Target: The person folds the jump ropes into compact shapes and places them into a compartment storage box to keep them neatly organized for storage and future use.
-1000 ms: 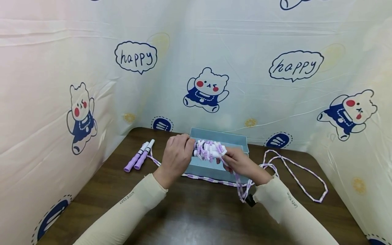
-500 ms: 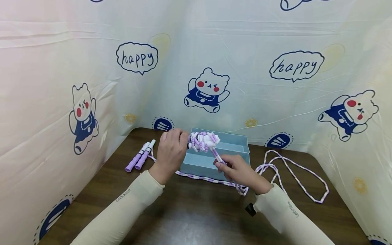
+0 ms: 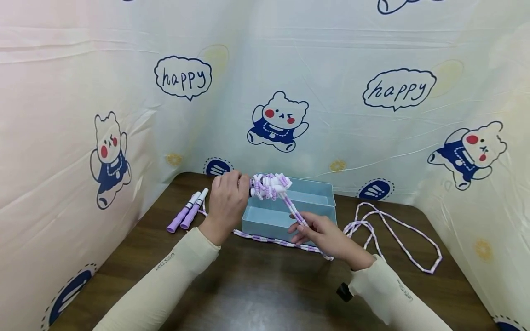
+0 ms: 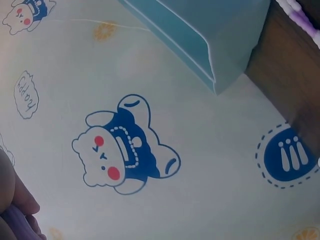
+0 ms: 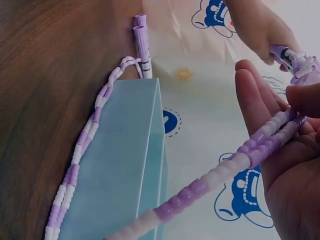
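Note:
My left hand (image 3: 229,200) grips the purple handles of a beaded jump rope (image 3: 269,185), raised in front of the box. Purple and white beaded cord is wound round the handles' white ends. From there a doubled stretch of cord slants down to my right hand (image 3: 320,234), which holds it between thumb and fingers. In the right wrist view the cord crosses that palm under the thumb, and the left hand holds a purple handle (image 5: 280,51). Only part of the left hand (image 4: 20,195) shows in the left wrist view.
A light blue two-part box (image 3: 269,225) stands at the table's back middle. A second jump rope's purple-and-white handles (image 3: 188,212) lie at the left. Its beaded cord (image 3: 269,239) runs along the box's front, and loops of beaded cord (image 3: 410,248) spread at the right.
The right hand has moved from beside the wound handles down towards me, with the cord stretched between. My left hand has shifted a little left and up, carrying the handles.

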The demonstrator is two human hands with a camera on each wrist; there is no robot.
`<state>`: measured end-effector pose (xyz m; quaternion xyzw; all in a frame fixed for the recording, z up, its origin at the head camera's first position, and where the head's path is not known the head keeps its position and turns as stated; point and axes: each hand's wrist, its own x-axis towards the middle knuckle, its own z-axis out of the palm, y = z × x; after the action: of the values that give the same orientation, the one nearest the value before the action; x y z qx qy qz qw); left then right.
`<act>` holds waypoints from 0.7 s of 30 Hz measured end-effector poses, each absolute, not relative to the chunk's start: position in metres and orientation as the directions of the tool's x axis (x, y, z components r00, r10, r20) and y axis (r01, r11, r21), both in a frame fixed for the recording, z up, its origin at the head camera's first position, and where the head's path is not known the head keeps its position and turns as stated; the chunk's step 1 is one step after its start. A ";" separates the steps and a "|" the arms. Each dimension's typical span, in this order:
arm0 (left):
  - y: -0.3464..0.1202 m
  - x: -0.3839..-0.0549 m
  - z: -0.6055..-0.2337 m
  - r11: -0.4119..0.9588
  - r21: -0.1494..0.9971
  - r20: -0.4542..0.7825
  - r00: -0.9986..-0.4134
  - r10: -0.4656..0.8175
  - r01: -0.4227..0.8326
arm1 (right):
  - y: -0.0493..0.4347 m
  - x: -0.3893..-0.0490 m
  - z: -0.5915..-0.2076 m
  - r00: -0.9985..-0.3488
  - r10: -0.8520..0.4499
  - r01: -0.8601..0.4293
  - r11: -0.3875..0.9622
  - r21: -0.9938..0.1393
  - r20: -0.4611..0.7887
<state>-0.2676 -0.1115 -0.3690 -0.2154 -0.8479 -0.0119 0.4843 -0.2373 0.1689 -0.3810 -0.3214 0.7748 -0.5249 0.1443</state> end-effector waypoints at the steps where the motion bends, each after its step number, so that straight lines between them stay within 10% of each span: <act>1: -0.113 -0.269 -0.368 0.909 -0.186 0.828 -0.439 0.350 0.374 | 0.169 -0.237 -0.381 -0.747 -0.656 -0.342 0.242 -0.908 0.107; 21: -0.127 -0.287 -0.369 0.926 -0.220 0.850 -0.406 0.337 0.307 | 0.180 -0.206 -0.354 -0.673 -0.733 -0.466 0.323 -0.824 0.094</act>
<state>-0.2868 -0.1274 -0.3689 -0.1921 -0.8383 0.0145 0.5100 -0.2058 0.1801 -0.3539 -0.3751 0.7992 -0.4449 0.1501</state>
